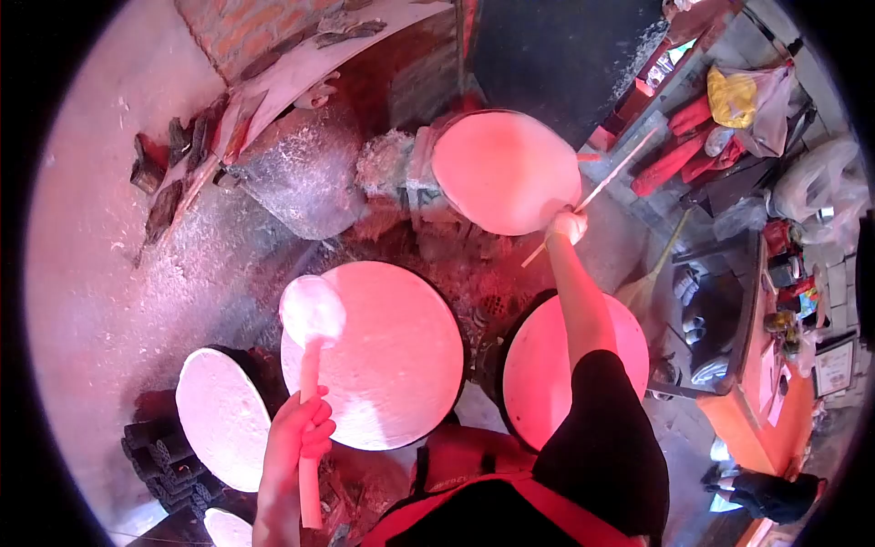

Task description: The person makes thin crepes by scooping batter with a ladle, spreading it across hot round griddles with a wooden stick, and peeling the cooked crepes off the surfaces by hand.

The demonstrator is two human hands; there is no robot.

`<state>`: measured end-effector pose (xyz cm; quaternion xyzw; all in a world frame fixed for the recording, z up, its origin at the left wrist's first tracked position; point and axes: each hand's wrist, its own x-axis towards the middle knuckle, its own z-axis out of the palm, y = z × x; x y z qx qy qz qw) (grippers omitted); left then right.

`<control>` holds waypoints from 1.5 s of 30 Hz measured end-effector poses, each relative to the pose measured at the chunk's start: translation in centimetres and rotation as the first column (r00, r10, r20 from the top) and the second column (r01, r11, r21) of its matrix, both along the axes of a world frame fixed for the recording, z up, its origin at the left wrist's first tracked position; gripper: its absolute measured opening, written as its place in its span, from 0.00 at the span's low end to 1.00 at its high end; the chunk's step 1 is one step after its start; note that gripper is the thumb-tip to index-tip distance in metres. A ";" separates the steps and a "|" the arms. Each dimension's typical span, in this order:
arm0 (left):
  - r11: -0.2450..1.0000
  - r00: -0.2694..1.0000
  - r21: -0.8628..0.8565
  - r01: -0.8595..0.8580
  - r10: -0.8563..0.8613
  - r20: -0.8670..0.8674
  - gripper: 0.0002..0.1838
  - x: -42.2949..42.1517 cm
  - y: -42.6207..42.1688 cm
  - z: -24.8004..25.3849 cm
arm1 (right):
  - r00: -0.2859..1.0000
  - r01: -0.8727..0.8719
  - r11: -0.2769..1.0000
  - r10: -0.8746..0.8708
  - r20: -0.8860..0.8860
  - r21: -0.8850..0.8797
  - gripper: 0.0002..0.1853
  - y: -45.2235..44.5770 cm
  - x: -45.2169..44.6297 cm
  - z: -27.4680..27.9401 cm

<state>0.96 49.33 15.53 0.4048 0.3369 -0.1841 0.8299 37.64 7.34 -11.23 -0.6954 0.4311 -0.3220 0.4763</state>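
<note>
My left hand (303, 427) is closed around the wooden handle of a long-handled tool (312, 313) with a rounded white head. That head overlaps the left rim of a large round pale surface (401, 356); whether it touches is unclear. Farther out, my right hand (568, 225) grips a thin stick (618, 173) pointing up and to the right. It is at the lower right edge of another pale disc (501, 169), possibly touching it. Beneath my right forearm lies a third round surface (538, 374), partly hidden by the arm.
Another pale disc (219, 419) stands at the left, beside stacked dark briquettes (169, 460). A large rough grey vessel (301, 173) is beyond. A straw broom (661, 260) and a dark-framed table (720, 310) are at the right. A person (775, 495) is at the lower right.
</note>
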 end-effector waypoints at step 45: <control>-0.281 0.806 0.817 -0.504 -0.493 0.327 0.05 -4.1 -47.2 -13.1 | 0.520 -0.852 0.474 0.720 -0.459 -0.221 0.31 -28.2 -56.3 5.3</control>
